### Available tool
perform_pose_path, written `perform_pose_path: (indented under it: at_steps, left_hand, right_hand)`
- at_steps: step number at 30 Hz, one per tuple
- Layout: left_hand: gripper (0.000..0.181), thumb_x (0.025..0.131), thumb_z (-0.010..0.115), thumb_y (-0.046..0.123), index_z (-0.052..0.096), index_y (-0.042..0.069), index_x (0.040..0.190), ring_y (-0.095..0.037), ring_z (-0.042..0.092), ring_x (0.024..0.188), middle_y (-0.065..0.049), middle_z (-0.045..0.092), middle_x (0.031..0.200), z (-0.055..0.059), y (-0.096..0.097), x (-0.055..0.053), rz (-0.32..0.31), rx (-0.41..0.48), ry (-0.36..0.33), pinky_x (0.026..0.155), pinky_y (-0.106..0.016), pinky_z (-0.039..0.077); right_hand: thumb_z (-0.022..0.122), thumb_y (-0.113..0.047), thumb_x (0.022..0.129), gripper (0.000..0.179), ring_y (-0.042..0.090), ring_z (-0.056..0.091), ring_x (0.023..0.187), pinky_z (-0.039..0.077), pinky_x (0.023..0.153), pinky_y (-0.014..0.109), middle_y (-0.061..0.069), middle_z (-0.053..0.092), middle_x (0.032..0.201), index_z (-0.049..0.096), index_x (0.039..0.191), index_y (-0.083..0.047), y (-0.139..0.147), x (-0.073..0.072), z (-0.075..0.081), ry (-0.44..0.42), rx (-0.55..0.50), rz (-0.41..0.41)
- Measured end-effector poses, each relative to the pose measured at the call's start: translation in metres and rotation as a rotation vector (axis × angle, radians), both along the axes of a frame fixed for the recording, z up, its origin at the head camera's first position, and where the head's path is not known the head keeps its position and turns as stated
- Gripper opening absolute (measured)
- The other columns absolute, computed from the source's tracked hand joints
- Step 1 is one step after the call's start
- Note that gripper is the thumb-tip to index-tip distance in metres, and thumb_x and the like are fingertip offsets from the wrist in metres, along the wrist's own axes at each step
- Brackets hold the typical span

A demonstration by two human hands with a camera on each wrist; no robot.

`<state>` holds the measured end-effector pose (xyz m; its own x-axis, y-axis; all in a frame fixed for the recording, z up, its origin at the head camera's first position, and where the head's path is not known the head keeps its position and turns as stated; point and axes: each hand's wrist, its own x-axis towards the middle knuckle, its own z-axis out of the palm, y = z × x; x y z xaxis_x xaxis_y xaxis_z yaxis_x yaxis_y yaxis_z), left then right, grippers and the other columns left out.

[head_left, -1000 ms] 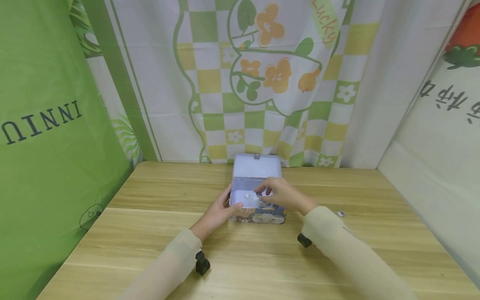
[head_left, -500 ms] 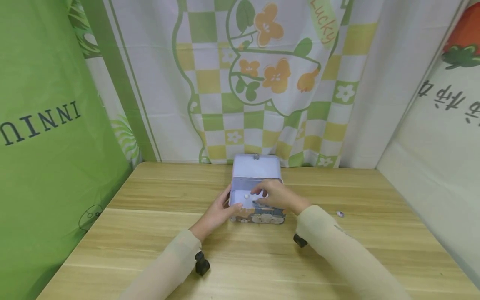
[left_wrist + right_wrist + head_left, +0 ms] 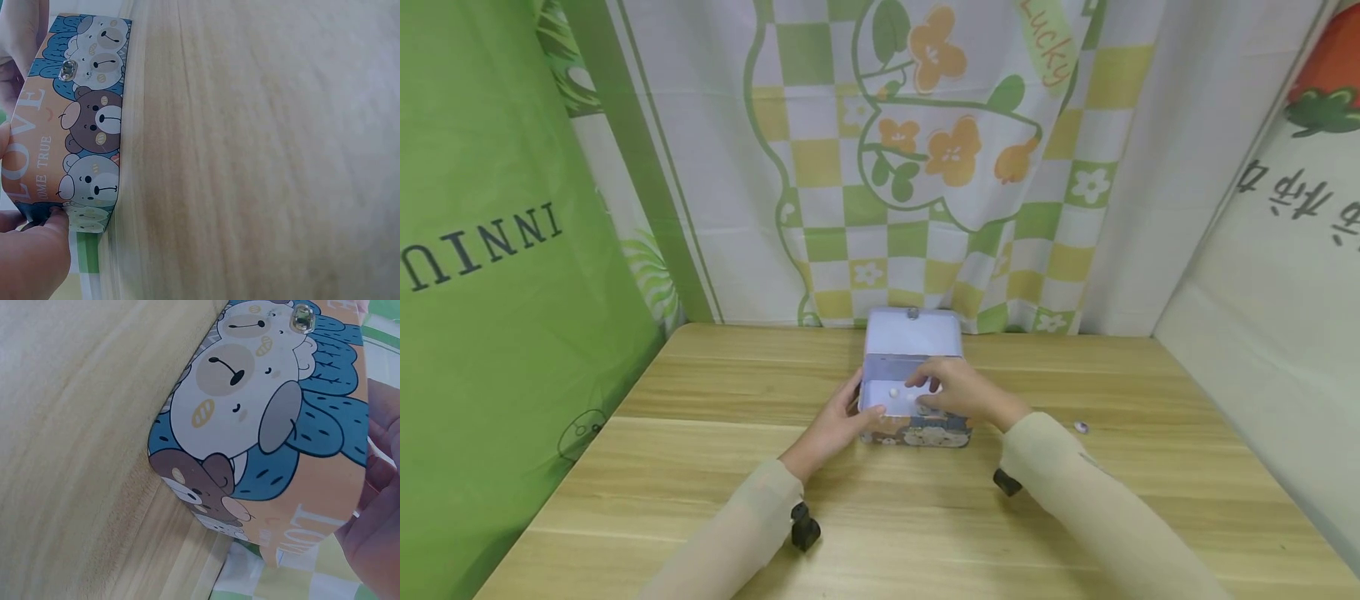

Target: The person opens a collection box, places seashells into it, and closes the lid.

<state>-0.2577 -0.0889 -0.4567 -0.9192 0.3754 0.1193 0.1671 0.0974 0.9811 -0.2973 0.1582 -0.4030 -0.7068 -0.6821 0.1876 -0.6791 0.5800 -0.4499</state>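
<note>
An open tin box (image 3: 880, 429) with cartoon bears printed on it stands at the table's back, its pale lilac lid (image 3: 914, 333) raised. My left hand (image 3: 838, 421) grips the box's left side, thumb at the front rim and fingers along the side wall. Inside lies a small white round piece (image 3: 894, 392). Over the right part of the opening is my right hand (image 3: 961, 390), its fingers bent and apart from the thumb. I make out nothing held between them. In the right wrist view the box wall (image 3: 325, 494) hides those fingertips.
A small whitish oval piece (image 3: 1080, 427) lies on the wooden table (image 3: 910, 533) right of the box. Behind the box hangs a checked curtain (image 3: 910, 242). A green cloth (image 3: 512, 350) borders the left side and a pale cloth (image 3: 1285, 350) the right.
Earlier the right fingers were around a small dark thing above the box; now they are apart and that thing is no longer seen between them. The left hand and box stay put.
</note>
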Motion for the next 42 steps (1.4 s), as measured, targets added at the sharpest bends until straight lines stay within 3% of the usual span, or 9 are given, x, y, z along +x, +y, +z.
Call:
perform_pose_path:
  at_steps: [7,14,21,30,38,42]
  left_hand:
    - [0.083,0.101,0.064,0.017,0.008,0.01,0.162,-0.041,0.021,0.147,-0.019,0.012,0.165,0.0,0.0,0.0,0.009,-0.012,-0.002,0.116,-0.049,0.029]
    - [0.086,0.099,0.067,0.024,0.009,0.011,0.162,-0.04,0.02,0.148,-0.017,0.011,0.165,0.002,0.0,0.001,0.019,-0.025,-0.006,0.116,-0.047,0.028]
    - [0.085,0.1,0.065,0.02,0.007,0.008,0.161,-0.039,0.017,0.149,-0.018,0.009,0.165,0.002,-0.001,0.002,0.014,-0.037,0.004,0.118,-0.048,0.024]
    - [0.09,0.098,0.067,0.029,0.007,0.007,0.161,-0.039,0.018,0.149,-0.017,0.01,0.165,0.001,-0.002,0.001,0.016,-0.053,-0.005,0.118,-0.047,0.025]
    - [0.087,0.099,0.067,0.023,0.009,0.009,0.161,-0.04,0.018,0.148,-0.018,0.011,0.165,0.003,-0.001,0.003,0.026,-0.053,0.007,0.118,-0.049,0.024]
    - [0.086,0.099,0.066,0.022,0.009,0.008,0.161,-0.041,0.017,0.148,-0.018,0.01,0.165,0.004,-0.001,0.003,0.025,-0.046,0.005,0.118,-0.05,0.024]
  right_hand:
    - [0.073,-0.008,0.091,0.024,0.029,0.065,0.095,0.058,0.081,0.043,0.009,0.07,0.11,0.072,0.115,-0.003,0.009,0.007,0.004,0.001,-0.021,-0.013]
    - [0.076,-0.006,0.088,0.022,0.022,0.062,0.089,0.055,0.075,0.035,0.003,0.07,0.103,0.073,0.11,-0.008,0.031,0.014,0.006,0.053,-0.072,-0.058]
    - [0.077,-0.004,0.086,0.02,0.019,0.061,0.084,0.055,0.07,0.03,0.002,0.071,0.1,0.075,0.106,-0.009,0.057,0.021,0.012,0.027,-0.081,-0.118]
    - [0.077,-0.004,0.086,0.02,0.022,0.06,0.082,0.054,0.07,0.038,0.009,0.069,0.099,0.074,0.105,0.0,0.103,0.029,0.006,0.038,-0.066,-0.154]
    - [0.074,-0.004,0.089,0.023,0.022,0.059,0.087,0.054,0.071,0.034,0.012,0.069,0.106,0.072,0.111,0.0,0.145,0.038,0.0,-0.027,-0.011,-0.214]
    - [0.075,-0.002,0.087,0.023,0.017,0.059,0.084,0.054,0.069,0.03,0.01,0.071,0.106,0.072,0.111,0.0,0.161,0.041,-0.005,-0.012,0.011,-0.24]
